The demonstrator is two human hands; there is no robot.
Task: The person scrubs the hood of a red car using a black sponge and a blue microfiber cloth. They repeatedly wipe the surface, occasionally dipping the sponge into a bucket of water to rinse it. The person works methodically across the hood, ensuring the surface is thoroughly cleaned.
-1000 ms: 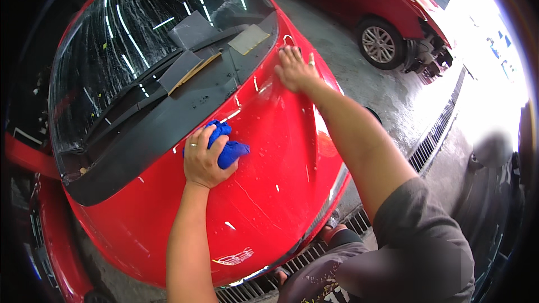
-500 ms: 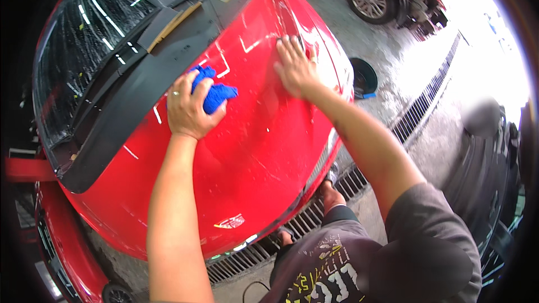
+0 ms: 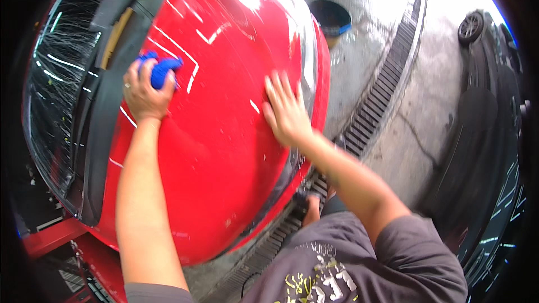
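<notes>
Gripping blue cloth (image 3: 164, 72) in curled fingers of left hand (image 3: 147, 94); with right hand (image 3: 288, 111) flat, fingers straight, slightly spread.
Holding cloth on left side of red hood (image 3: 213, 151), beside dark cowl (image 3: 101, 151); with right hand palm-down near right edge, can't tell if touching. Farther out: streaked windshield (image 3: 53, 92) at left, dark bucket (image 3: 327, 15) at far right, near drain grate (image 3: 368, 118).

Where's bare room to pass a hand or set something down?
Free: red hood between left hand and right hand; floor between drain grate and black car. Crowded: black cowl near blue cloth, with yellowish strip and grey piece.
</notes>
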